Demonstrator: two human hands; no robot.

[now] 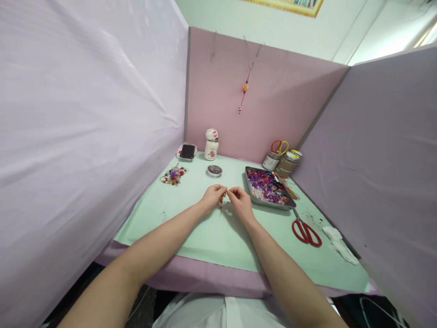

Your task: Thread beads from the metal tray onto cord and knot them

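Note:
My left hand [213, 197] and my right hand [240, 203] meet fingertip to fingertip over the middle of the table. Both are closed in a pinch. From the left fingers hangs a short beaded string [221, 206] with red and orange beads, its lower end near the green table cover. What the right fingertips pinch is too small to be sure of; it seems to be the string's upper end. Closest on the right is a metal tray [271, 205] filled with purple, red and clear beads. Just beyond my hands stands a small round tin [214, 171] with dark contents.
Finished-looking beaded strings [174, 175] lie in a heap at left. Behind are a phone-like black item [187, 151], a white bottle [211, 145] and two jars [288, 164]. Red-handled scissors [306, 232] and white tissue [339, 244] lie at right. A beaded cord [245, 88] hangs on the back panel.

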